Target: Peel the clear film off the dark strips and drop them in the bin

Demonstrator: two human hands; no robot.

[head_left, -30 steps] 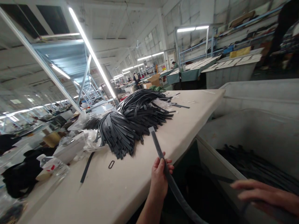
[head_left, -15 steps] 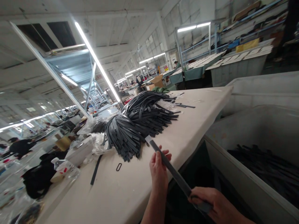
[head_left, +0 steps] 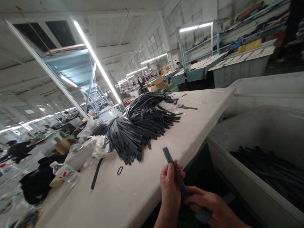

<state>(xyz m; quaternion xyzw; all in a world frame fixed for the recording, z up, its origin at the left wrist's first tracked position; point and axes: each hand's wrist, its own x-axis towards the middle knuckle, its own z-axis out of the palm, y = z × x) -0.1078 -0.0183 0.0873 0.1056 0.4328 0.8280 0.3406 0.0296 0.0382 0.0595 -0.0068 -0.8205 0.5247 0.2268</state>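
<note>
strap (head_left: 180,181) sits pinched in left hand (head_left: 170,180) and closed right hand (head_left: 208,202).

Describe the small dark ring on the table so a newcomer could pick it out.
Find the pale table and the big heap of dark straps on it. Just below the heap in the view, right of a single loose strap, lies the small dark ring. Unlike the long, flat straps, it is an oblong loop with an open middle.
</note>
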